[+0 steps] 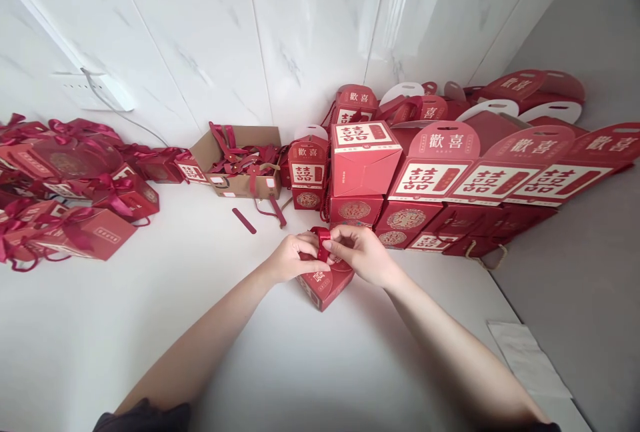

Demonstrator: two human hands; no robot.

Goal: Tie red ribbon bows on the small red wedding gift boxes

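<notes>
Here, the left hand (pixel 294 257) and right hand (pixel 364 255) pinch a red strap (pixel 324 243), with a box (pixel 324 289) directly beneath their grip.

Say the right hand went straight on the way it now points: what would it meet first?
The right hand would likely meet the red ribbon first, then the left hand beyond it; exact depth is unclear.

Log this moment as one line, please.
left hand: at red ribbon; right hand: pinching red ribbon; red gift box: beneath both hands
</notes>
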